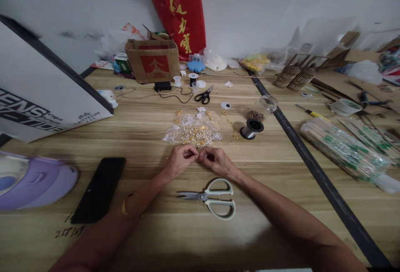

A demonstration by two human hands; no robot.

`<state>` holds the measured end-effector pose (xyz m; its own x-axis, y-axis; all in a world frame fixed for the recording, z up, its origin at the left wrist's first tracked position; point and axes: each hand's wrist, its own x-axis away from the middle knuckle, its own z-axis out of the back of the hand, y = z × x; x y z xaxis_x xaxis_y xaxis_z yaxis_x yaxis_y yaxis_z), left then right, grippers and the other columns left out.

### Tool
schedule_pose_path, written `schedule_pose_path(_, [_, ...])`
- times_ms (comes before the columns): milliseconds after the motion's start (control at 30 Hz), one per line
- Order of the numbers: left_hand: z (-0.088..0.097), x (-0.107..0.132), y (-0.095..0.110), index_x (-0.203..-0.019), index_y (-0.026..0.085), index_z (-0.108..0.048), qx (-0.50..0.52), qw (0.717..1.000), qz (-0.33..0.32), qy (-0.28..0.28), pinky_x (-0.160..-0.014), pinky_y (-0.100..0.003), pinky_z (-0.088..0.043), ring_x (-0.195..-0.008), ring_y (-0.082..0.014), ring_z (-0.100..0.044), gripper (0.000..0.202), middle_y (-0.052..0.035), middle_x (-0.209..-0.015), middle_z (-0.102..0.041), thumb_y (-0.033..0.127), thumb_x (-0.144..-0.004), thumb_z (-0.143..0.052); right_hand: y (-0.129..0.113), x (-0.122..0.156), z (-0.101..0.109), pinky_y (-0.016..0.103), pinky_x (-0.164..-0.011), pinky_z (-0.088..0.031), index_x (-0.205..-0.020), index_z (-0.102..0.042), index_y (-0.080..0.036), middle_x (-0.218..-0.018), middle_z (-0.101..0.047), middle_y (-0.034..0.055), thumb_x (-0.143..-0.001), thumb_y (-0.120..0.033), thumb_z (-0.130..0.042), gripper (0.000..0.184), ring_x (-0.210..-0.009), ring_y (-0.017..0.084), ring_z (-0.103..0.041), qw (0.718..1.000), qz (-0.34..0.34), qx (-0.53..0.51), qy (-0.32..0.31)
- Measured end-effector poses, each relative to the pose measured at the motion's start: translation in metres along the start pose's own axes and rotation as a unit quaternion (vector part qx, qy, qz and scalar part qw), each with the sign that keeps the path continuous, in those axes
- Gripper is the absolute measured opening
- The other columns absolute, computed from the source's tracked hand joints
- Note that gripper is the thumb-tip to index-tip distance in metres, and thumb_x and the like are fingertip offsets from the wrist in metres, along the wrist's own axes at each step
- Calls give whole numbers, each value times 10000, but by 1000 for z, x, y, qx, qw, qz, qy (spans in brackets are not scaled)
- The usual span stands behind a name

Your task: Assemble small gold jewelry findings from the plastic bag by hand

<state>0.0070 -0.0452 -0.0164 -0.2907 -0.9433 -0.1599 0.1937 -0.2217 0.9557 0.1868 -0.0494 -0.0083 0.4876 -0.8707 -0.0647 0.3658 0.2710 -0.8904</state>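
My left hand (180, 160) and my right hand (218, 161) meet fingertip to fingertip at the middle of the table. Both are closed in a pinch, and what lies between the fingers is too small to make out. Just beyond them spreads a pile of small gold and silver beads and charms (200, 132), partly in clear plastic bags. Nearer my body lie scissors (208, 198) with pale handles, blades pointing left and slightly apart. To the right of the pile, a spool of thin wire (251, 129) stands beside a gold chain (231, 124).
A black phone (99, 190) lies at left near a purple device (43, 180). Black scissors (204, 96), a paper bag (153, 61) and a tipped clear jar of beads (268, 103) are farther back. Wrapped sticks (340, 147) and a yellow cutter (312, 113) lie right.
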Motion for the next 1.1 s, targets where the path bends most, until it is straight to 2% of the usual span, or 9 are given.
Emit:
schedule_pose_path(167, [-3, 3, 3, -692, 130, -617, -41, 998, -51, 27, -637, -214, -498, -676, -122, -595, 50, -37, -709, -628, 102, -725, -593, 2, -1, -1, 187, -503, -329, -775, -588, -137, -645, -559, -5, -811, -291, -551, 162, -544, 82, -443, 996, -29, -86, -8])
schedule_pose_path(333, [-6, 5, 1, -688, 140, -611, -36, 995, -79, 47, -647, -219, -504, -699, -127, -598, 63, -39, -727, -623, 119, -743, -591, 2, -1, -3, 185, -494, -351, -786, -562, -147, -632, -552, -13, -821, -341, -564, 197, -518, 74, -456, 987, -45, -157, -16])
schedule_pose_path(467, [-7, 4, -1, -682, 138, -612, -30, 995, -75, 55, -628, -219, -486, -666, -123, -596, 65, -34, -699, -620, 118, -742, -598, 3, -1, -4, 180, -479, -349, -786, -562, -148, -621, -549, -15, -832, -348, -563, 205, -510, 71, -456, 986, -48, -161, -13])
schedule_pose_path(767, [-7, 5, 3, -676, 134, -604, -7, 997, -70, 30, -602, -215, -466, -654, -119, -586, 96, -34, -685, -605, 153, -769, -606, 0, -2, -5, 175, -451, -404, -888, -489, -164, -611, -580, -23, -841, -354, -562, 209, -485, 76, -504, 974, -57, -221, -19])
schedule_pose_path(1100, [-6, 4, 7, -664, 141, -624, -29, 994, -90, 47, -615, -228, -480, -699, -135, -578, 104, -46, -711, -595, 184, -758, -638, 1, -1, -3, 167, -446, -399, -893, -531, -146, -615, -578, -20, -850, -358, -561, 218, -478, 66, -497, 971, -66, -225, -50])
